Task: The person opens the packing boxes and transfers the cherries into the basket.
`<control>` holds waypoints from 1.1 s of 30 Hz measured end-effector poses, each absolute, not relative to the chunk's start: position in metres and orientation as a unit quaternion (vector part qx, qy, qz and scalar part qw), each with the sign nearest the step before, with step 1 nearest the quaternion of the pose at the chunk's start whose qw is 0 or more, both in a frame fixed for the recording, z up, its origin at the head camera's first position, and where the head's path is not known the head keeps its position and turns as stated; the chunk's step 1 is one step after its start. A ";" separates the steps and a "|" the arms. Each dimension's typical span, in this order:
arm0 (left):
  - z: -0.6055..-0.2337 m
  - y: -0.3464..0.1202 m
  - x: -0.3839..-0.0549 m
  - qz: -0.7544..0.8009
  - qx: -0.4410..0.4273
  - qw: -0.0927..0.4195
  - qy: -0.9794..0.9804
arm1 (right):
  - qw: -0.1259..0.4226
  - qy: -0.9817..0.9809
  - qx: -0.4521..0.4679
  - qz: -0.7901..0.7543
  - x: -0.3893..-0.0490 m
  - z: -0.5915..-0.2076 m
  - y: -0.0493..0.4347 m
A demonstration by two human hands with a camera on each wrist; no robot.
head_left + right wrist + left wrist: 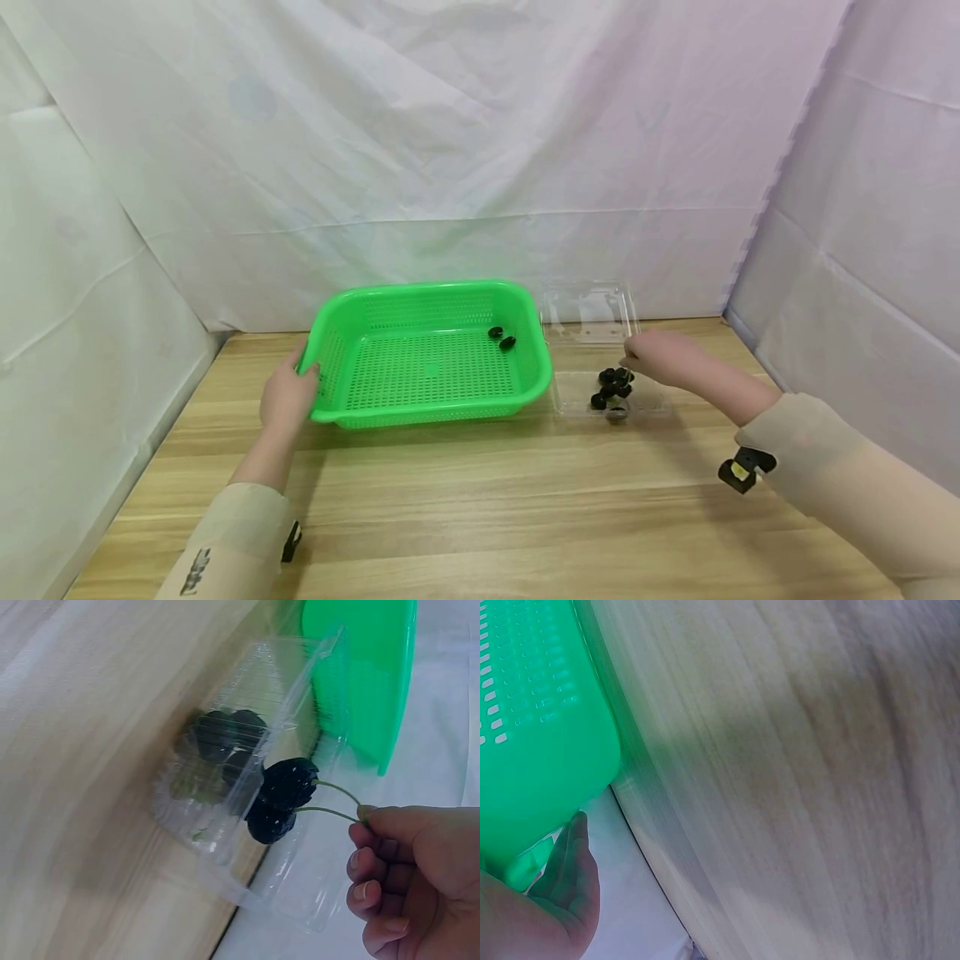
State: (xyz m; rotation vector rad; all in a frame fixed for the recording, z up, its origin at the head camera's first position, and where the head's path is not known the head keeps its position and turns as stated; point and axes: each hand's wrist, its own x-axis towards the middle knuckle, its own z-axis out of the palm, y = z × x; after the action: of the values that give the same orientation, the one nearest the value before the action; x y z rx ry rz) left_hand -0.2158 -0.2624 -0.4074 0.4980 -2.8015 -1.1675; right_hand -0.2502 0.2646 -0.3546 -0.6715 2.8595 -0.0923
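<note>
My left hand (288, 393) grips the left end of a green plastic basket (420, 414), thumb over the rim and fingers outside it. Two dark cherries (502, 338) lie on the basket's floor near its right wall. My right hand (412, 874) pinches the thin green stems (330, 812) of a pair of dark cherries (289, 784) between thumb and forefinger. That pair hangs at the opening of a clear plastic clamshell box (573, 392), right of the basket. More dark cherries (215, 736) sit inside the box, seen through its wall.
The clamshell's clear lid (588, 312) stands open at the back, near the white curtain (450, 167) behind the wooden table (465, 508). White cloth (862, 217) also hangs on the right side and on the left. The basket's right end is close beside the box.
</note>
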 end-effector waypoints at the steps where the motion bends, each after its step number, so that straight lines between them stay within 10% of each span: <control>1: -0.407 -0.262 -0.216 -0.380 0.162 0.033 -0.910 | 0.098 0.968 -0.228 -0.030 -0.251 -0.353 0.263; 33: -0.411 -0.265 -0.219 -0.384 0.165 0.031 -0.908 | -0.034 0.962 -0.270 0.014 -0.262 -0.330 0.195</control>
State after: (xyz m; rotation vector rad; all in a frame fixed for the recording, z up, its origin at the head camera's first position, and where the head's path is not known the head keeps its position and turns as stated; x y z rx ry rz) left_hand -0.2191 -0.2652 -0.4113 0.5091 -2.7966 -1.1839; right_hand -0.2625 0.1947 -0.3300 -0.8676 3.0904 0.0438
